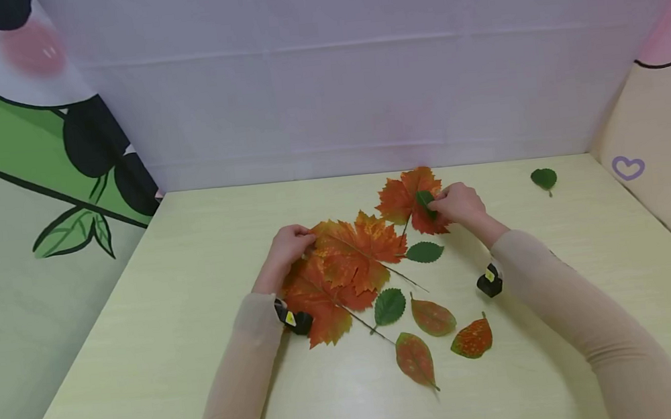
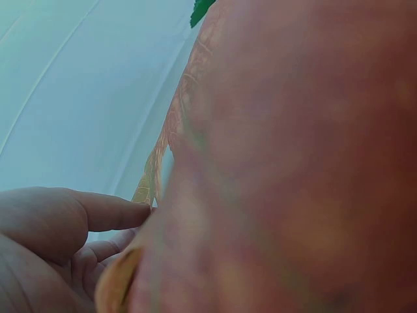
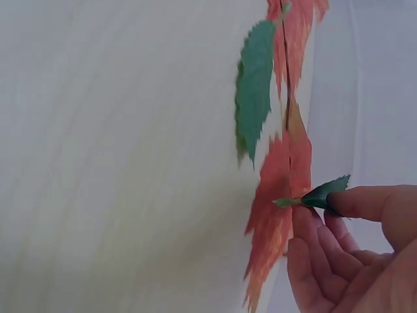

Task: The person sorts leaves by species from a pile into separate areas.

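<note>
My right hand [image 1: 461,205] pinches a small green leaf [image 3: 319,195] between thumb and fingers. It hovers over the far orange maple leaf [image 1: 394,200]. In the head view my left hand [image 1: 287,249] is at the left edge of the middle orange maple leaf [image 1: 363,244]; the left wrist view shows its thumb and fingertips pinching a leaf edge. Beneath that leaf lies a third, redder maple leaf [image 1: 321,315], its long stem pointing toward the front right. A blurred reddish leaf [image 2: 293,130] hides much of the left wrist view.
Green leaves lie right of the maple leaves, one [image 1: 424,251] farther back and another [image 1: 390,306] nearer. Several red-green leaves [image 1: 415,360] rest at the front. A lone green leaf [image 1: 544,179] sits at the back right. A pale cloth wall [image 1: 332,108] rises behind the table [image 1: 146,389].
</note>
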Tool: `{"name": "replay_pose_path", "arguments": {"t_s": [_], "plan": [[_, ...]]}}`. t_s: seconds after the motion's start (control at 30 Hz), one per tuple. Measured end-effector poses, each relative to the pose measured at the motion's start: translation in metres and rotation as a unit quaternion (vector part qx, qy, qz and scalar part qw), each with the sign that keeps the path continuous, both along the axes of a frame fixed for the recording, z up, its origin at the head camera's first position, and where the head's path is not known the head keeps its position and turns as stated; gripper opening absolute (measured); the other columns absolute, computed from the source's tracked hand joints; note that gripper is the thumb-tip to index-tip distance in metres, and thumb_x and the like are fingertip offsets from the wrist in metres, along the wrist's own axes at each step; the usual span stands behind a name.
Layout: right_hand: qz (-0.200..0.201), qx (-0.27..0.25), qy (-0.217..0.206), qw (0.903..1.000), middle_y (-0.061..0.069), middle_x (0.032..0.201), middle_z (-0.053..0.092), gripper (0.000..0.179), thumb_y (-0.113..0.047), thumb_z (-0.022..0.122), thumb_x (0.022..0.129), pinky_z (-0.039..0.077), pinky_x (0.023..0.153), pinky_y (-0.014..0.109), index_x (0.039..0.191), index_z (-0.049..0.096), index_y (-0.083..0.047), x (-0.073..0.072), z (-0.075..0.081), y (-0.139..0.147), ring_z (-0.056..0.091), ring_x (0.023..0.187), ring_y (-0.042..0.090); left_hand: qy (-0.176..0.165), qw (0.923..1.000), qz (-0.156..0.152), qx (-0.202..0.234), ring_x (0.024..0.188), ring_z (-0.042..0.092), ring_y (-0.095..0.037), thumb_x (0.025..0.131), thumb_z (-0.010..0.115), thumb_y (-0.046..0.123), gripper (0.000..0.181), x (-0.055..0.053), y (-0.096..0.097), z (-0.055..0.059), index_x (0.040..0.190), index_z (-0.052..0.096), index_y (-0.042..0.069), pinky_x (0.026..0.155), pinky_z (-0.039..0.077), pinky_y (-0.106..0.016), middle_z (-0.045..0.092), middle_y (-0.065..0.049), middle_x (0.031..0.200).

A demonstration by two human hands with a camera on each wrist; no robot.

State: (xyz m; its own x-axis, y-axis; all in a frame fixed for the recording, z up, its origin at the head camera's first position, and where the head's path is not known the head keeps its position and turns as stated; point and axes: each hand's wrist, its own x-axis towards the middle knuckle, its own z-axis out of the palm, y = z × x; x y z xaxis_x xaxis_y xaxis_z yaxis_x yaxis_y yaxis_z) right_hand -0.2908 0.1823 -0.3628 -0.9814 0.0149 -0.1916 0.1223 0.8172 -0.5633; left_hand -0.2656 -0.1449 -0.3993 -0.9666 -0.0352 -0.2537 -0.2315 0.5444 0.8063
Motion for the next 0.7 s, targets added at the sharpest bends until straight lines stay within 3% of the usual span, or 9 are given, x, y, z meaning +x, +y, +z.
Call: {"name": "replay_pose_path", "arguments": {"t_s": [0.23, 0.6, 0.7], "plan": [[-0.009, 0.025, 0.02, 0.9995, 0.015, 0.093, 0.067, 0.035, -0.027, 0.055, 0.087, 0.042, 0.055, 0.03, 0.107, 0.061, 0.0, -0.006, 0.006, 0.025, 0.06, 0.083, 0.029, 0.001, 1.0, 0.0, -0.003, 0.081, 0.051, -0.021, 0.091, 0.054, 0.02, 0.024, 0.0, 0.0, 0.0, 0.104, 0.058, 0.001, 0.069, 0.042, -0.028, 0.056, -0.012, 0.097], [-0.066, 0.022, 0.031, 0.9971, 0.021, 0.112, 0.057, 0.04, -0.028, 0.047, 0.088, 0.044, 0.067, 0.041, 0.116, 0.053, 0.001, -0.02, -0.007, 0.058, 0.055, 0.096, 0.036, 0.004, 0.9999, -0.003, -0.01, 0.08, 0.051, -0.021, 0.091, 0.053, 0.019, 0.025, 0.001, 0.0, -0.001, 0.106, 0.058, 0.0, 0.068, 0.043, -0.028, 0.057, -0.012, 0.096], [-0.082, 0.021, 0.032, 0.9959, 0.02, 0.11, 0.058, 0.039, -0.027, 0.046, 0.088, 0.043, 0.069, 0.043, 0.116, 0.052, 0.001, -0.023, -0.012, 0.065, 0.054, 0.098, 0.036, 0.003, 0.9999, -0.002, -0.011, 0.08, 0.05, -0.021, 0.091, 0.053, 0.02, 0.025, 0.001, 0.0, -0.001, 0.106, 0.058, 0.001, 0.068, 0.042, -0.028, 0.056, -0.012, 0.096]]}}
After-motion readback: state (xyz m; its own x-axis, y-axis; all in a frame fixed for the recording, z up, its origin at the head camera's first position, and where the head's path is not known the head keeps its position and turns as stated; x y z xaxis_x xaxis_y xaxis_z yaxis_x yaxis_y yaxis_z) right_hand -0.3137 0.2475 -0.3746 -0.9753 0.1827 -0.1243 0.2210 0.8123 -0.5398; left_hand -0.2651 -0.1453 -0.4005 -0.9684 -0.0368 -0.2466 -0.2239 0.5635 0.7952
